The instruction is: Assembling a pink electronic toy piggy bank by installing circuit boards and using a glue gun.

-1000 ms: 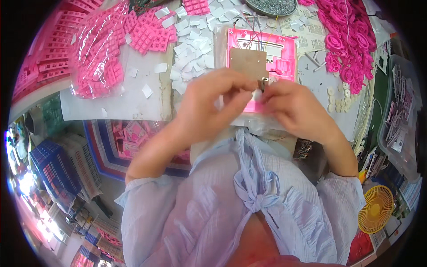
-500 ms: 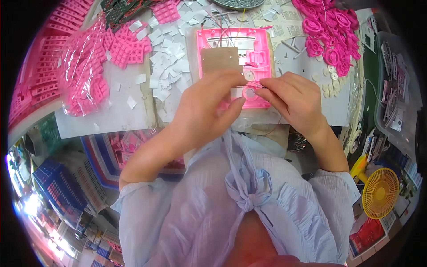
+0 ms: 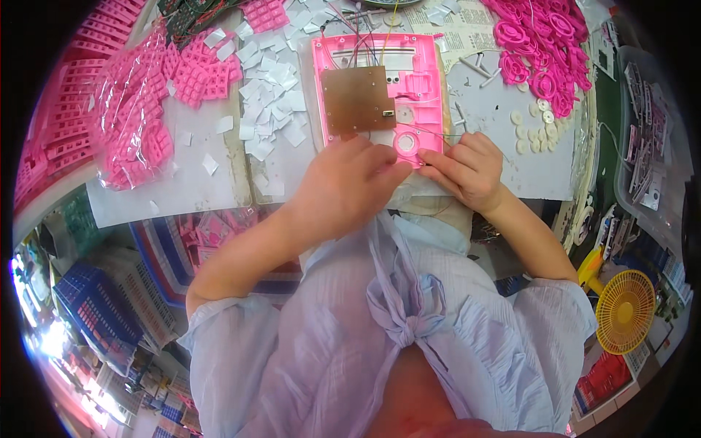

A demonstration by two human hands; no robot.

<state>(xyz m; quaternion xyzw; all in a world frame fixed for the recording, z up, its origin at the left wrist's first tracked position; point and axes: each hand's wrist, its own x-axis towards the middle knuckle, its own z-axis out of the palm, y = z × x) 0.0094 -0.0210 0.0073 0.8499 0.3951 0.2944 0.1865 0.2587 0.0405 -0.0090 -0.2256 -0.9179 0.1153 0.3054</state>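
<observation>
A pink plastic case (image 3: 432, 95) lies open on the table before me, its inner side up. Over its left half sits a brown circuit board (image 3: 354, 98) with thin wires (image 3: 359, 47) running off its far edge. My left hand (image 3: 347, 182) is at the case's near edge, fingers bent, thumb and forefinger closed beside the round pink ring (image 3: 407, 142); what they grip is hidden. At the near right corner my right hand (image 3: 467, 171) pinches with thumb and forefinger. A thin green wire (image 3: 445, 135) passes by its knuckles; the pinched thing is too small to name.
White paper pieces (image 3: 274, 95) are scattered left of the case, beyond them a clear bag of pink keypads (image 3: 135, 109). At right lie pink rings (image 3: 544, 44), cream discs (image 3: 537, 131) and a grey bin (image 3: 646, 146). A yellow fan (image 3: 626, 310) stands lower right.
My hands have come down toward the case's near edge, my right hand also leftward. The circuit board, partly covered before, now shows more fully. The whole view has shifted slightly.
</observation>
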